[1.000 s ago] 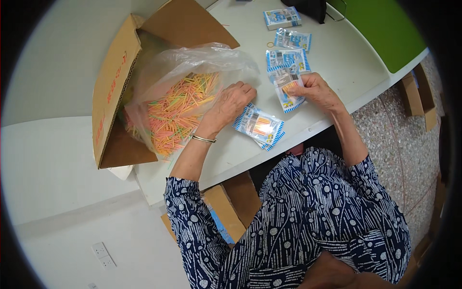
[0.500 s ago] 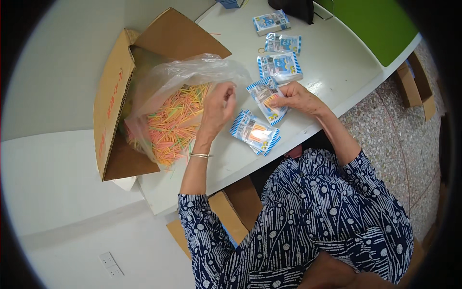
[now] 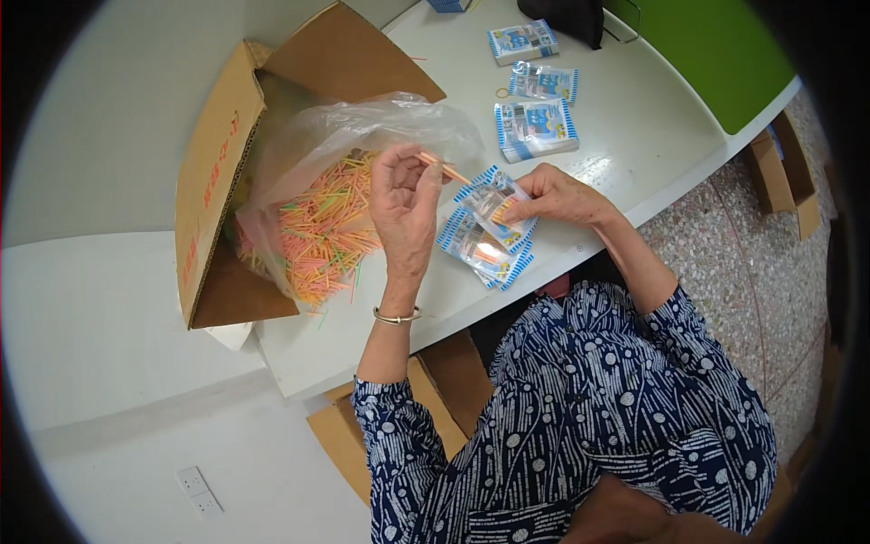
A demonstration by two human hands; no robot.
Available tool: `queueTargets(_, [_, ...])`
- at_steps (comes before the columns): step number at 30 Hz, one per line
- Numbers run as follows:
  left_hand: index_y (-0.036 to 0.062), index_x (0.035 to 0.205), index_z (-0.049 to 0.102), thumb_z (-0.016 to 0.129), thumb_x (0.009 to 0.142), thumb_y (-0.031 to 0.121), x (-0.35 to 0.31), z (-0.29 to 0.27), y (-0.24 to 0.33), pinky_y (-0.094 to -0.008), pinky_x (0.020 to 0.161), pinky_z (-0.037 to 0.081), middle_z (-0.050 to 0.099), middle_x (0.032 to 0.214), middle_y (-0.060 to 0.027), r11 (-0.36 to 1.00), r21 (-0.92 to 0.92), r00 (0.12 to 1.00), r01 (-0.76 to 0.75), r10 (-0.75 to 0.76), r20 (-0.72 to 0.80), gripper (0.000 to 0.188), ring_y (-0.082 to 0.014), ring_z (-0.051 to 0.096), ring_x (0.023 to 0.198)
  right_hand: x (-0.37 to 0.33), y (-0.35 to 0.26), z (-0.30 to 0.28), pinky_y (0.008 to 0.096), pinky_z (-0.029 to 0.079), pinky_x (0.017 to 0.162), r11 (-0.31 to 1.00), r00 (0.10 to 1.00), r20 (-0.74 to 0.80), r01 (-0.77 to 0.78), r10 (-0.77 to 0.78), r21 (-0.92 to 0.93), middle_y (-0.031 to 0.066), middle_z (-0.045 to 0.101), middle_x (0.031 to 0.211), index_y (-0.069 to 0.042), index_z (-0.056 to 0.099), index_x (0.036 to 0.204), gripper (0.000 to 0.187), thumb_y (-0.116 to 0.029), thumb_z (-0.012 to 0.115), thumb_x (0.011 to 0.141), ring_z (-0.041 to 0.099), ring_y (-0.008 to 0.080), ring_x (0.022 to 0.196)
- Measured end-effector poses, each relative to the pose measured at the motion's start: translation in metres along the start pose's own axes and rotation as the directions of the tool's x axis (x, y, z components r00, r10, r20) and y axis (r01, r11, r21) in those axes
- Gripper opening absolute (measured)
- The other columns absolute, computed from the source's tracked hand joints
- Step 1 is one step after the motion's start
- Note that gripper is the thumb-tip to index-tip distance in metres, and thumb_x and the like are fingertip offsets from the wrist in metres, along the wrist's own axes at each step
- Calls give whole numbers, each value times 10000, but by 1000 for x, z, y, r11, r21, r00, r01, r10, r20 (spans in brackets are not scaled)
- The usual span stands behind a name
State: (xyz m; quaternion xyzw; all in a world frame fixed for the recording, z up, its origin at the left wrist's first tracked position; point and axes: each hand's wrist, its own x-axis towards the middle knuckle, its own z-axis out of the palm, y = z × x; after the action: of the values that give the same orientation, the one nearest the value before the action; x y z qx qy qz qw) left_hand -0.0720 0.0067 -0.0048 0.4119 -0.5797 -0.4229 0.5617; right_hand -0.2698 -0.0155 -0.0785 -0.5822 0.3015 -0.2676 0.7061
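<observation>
Between the thumb and fingertips of my left hand [image 3: 405, 204] are a few thin pink-orange sticks [image 3: 453, 170], pointing at the top end of a small clear packet. My right hand [image 3: 566, 195] pinches that blue-and-white packet [image 3: 494, 201], with some orange sticks visible inside it. Below it lie stacked filled packets [image 3: 473, 243] on the table, partly covered by the held one. Left of my left hand, a heap of pink, yellow and green sticks [image 3: 317, 227] spills in a clear plastic bag [image 3: 362, 118].
The bag lies in an open cardboard box [image 3: 217, 195] tipped on its side. On the white table [image 3: 634, 127], several flat blue-and-white packets [image 3: 536, 129] lie in a row beyond my hands. A black item [image 3: 566, 16] sits at the far edge. Another carton [image 3: 779, 163] stands at the right.
My left hand has turned palm up, showing sticks in its fingertips beside the packet's end. The right-hand packet has shifted down and left, over the stacked ones. The whole view has shifted slightly.
</observation>
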Motion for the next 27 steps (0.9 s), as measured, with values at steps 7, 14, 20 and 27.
queueTargets(7, [4,1022,555,608,852,36,-14,-3,-23,-267,806,464,583,1023,-64,984,163,992,72,-87,92,181,-154,585,892,-2,-2,1,211,461,667,998,1000,27,11,-13,68,41,685,825,32,685,957,265,-158,723,776,572,45,712])
queueTargets(14, [20,961,642,625,843,129,-15,-10,-27,-286,777,457,601,1013,-87,860,503,974,-81,-40,225,161,-175,572,891,0,0,4,205,463,681,994,998,56,10,-16,111,33,684,844,21,680,980,264,-152,715,784,578,46,733])
queueTargets(20, [3,1130,499,637,824,87,-19,-3,-24,-248,686,469,611,1003,-109,933,276,934,232,-293,206,346,-129,589,806,3,0,12,208,468,694,981,999,28,32,-38,190,34,682,867,10,674,999,277,-154,719,780,589,55,762])
queueTargets(27, [14,1191,418,622,820,17,-17,-3,-16,-245,689,485,607,976,-109,931,338,954,139,-217,206,424,-135,607,855,6,-3,13,207,477,692,988,996,88,-37,24,149,55,685,859,29,671,987,282,-161,719,784,604,68,750])
